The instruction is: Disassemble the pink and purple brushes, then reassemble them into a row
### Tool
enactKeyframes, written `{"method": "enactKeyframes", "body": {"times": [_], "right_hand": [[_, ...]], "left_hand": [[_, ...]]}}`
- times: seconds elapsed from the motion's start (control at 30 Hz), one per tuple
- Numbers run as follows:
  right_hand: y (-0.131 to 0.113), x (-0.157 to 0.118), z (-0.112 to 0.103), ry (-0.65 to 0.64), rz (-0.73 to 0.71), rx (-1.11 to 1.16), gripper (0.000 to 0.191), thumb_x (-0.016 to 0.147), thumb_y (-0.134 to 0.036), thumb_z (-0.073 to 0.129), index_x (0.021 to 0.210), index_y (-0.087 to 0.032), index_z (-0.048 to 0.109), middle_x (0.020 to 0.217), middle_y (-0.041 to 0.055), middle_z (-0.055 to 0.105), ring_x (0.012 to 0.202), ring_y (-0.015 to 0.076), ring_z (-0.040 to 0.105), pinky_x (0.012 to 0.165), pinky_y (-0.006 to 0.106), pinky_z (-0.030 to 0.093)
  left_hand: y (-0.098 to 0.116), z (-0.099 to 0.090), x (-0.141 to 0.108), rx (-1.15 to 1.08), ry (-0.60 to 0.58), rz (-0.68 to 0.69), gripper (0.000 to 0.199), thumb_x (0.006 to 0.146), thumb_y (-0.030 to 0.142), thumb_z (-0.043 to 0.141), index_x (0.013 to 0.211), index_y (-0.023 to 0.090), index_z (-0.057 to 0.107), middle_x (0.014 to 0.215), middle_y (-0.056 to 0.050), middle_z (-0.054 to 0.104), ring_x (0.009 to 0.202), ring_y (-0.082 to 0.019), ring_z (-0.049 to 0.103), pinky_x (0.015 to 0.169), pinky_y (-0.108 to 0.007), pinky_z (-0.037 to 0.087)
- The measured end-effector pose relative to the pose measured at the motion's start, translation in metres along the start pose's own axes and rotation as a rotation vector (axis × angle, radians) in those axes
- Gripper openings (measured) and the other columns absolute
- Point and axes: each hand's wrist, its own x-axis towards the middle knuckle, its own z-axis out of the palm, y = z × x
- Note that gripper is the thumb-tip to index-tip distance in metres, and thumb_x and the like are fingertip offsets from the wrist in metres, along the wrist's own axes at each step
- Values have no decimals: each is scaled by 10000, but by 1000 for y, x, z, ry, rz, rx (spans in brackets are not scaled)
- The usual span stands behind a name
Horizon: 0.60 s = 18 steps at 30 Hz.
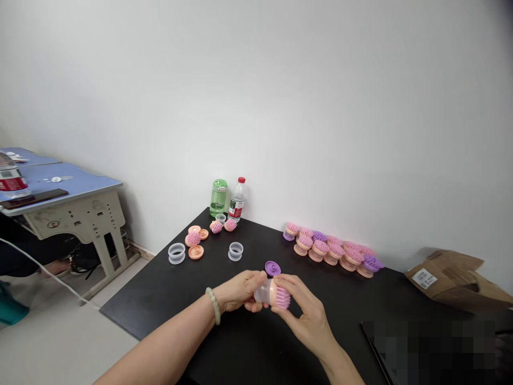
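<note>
Between my two hands is a scalp massage brush with a clear body, a peach collar and pink bristles (282,298), lying on its side with the bristles to the right. My left hand (243,291) is closed around the clear end. Fingers and thumb of my right hand (306,313) grip the peach collar and bristle end. Just beyond them a round purple cap (273,268) lies on the black table. Farther off stand a clear ring-shaped cup (235,252) and another clear cup (177,254). Near these are peach caps (196,252) and loose pink bristle heads (193,238).
Finished-looking pink and purple brushes (319,250) stand in rows along the wall. A green bottle (218,198) and a red-capped water bottle (236,200) are at the back corner. A brown paper bag (457,280) lies at right; a blue desk (80,179) stands left.
</note>
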Motion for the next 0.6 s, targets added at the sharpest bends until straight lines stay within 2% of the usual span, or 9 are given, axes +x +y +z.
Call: {"method": "enactKeyframes", "body": {"times": [0.1, 0.17, 0.27, 0.33, 0.47, 0.6], "right_hand": [[1, -1, 4, 38, 51, 2, 357, 867, -254, 682, 1215, -290, 610, 1169, 93, 657, 1072, 275, 658, 906, 413, 570], [1, -1, 7, 68, 114, 21, 416, 850, -273, 698, 1252, -285, 591, 1221, 98, 635, 1122, 284, 637, 931, 420, 562], [4, -3, 11, 97, 260, 105, 527, 817, -314, 722, 1311, -281, 543, 1285, 102, 604, 1157, 286, 622, 923, 409, 571], [8, -4, 14, 100, 364, 179, 521, 819, -330, 710, 1307, -272, 538, 1280, 102, 611, 1145, 281, 631, 907, 398, 579], [14, -5, 19, 72, 526, 330, 421, 835, -374, 680, 1217, -227, 582, 1139, 96, 683, 985, 263, 694, 851, 384, 589], [12, -2, 21, 61, 583, 418, 377, 823, -406, 688, 1135, -214, 600, 956, 52, 698, 782, 213, 690, 717, 324, 587]], "left_hand": [[0, 2, 1, 39, 46, 74, 663, 743, 808, 524, 838, 152, 536, 594, 25, 558, 433, -64, 460, 401, -195, 261], [2, 2, 0, 80, 81, 119, 608, 757, 741, 595, 894, 149, 559, 612, 30, 560, 483, -78, 493, 454, -203, 333], [6, 0, -2, 87, 107, 191, 538, 708, 551, 780, 1016, 151, 596, 757, 1, 612, 636, -106, 559, 566, -220, 407], [9, -1, -4, 57, 88, 228, 533, 660, 433, 854, 1047, 153, 618, 858, -26, 631, 751, -132, 585, 664, -243, 440], [11, -2, -5, 26, 53, 269, 523, 648, 329, 878, 1082, 171, 633, 992, -55, 637, 903, -181, 600, 813, -301, 453], [7, -5, 0, 50, 78, 318, 524, 678, 288, 862, 1123, 199, 599, 1027, -43, 632, 897, -175, 597, 798, -289, 452]]}}
